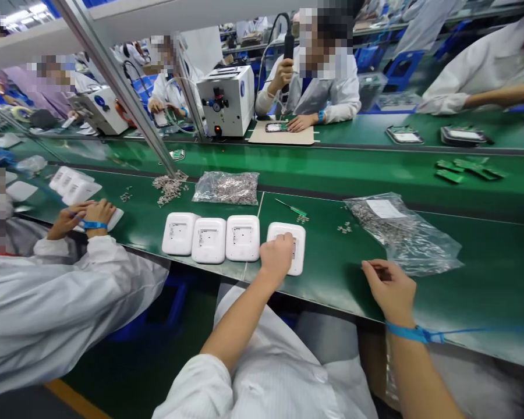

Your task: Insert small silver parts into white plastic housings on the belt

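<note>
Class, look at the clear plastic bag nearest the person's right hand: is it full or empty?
Partly full. The clear bag lies flat on the green table with a heap of small metal parts showing through it, beside the right hand.

i can't read any text here; the paper label in the bag beyond my right hand is blurred.

White square casing flat on green bench, rightmost of row.
</note>
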Demonstrator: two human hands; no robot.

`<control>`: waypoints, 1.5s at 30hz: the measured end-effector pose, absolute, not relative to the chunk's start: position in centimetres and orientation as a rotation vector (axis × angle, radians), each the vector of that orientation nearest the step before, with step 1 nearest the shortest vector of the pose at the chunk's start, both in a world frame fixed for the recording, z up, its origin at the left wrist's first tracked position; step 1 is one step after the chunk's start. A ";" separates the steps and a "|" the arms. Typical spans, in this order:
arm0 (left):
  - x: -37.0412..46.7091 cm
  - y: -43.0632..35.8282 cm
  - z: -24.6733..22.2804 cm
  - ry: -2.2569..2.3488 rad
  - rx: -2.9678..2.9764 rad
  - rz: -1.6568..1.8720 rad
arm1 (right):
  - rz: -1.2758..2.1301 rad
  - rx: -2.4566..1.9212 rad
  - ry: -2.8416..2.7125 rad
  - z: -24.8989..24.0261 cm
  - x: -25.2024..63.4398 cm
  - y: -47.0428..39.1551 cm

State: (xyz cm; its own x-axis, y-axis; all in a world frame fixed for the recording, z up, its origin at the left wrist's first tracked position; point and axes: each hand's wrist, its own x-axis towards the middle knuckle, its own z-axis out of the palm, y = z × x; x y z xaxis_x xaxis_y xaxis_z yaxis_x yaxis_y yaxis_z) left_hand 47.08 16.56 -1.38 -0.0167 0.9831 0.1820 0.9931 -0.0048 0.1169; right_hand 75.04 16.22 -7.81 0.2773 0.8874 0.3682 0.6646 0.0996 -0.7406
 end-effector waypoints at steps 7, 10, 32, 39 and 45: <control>46.1 16.3 -1.1 -2.205 -2.104 -0.434 | -0.399 -2.045 -1.248 -6.6 87.1 14.7; 48.7 14.8 -2.3 -1.826 -2.436 -0.498 | -0.469 -2.304 -1.096 -5.2 92.9 13.7; 52.3 13.1 -3.6 -0.709 -2.990 -0.625 | -0.007 -1.783 -2.118 -2.5 74.6 13.7; 52.0 13.3 -4.0 -0.626 -2.933 -0.586 | 0.528 -1.420 -2.461 -0.5 70.9 21.8; 52.3 13.0 -4.1 -0.893 -2.929 -0.597 | 0.027 -1.620 -2.672 4.4 70.6 31.4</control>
State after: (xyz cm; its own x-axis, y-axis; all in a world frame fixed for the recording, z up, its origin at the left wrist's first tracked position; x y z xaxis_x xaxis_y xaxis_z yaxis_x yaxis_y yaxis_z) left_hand 52.31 12.98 -4.11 0.7632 0.5330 0.3653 0.5414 -0.8361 0.0888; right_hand 70.64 31.42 4.41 -0.4622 0.8867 0.0053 0.8865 0.4622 -0.0235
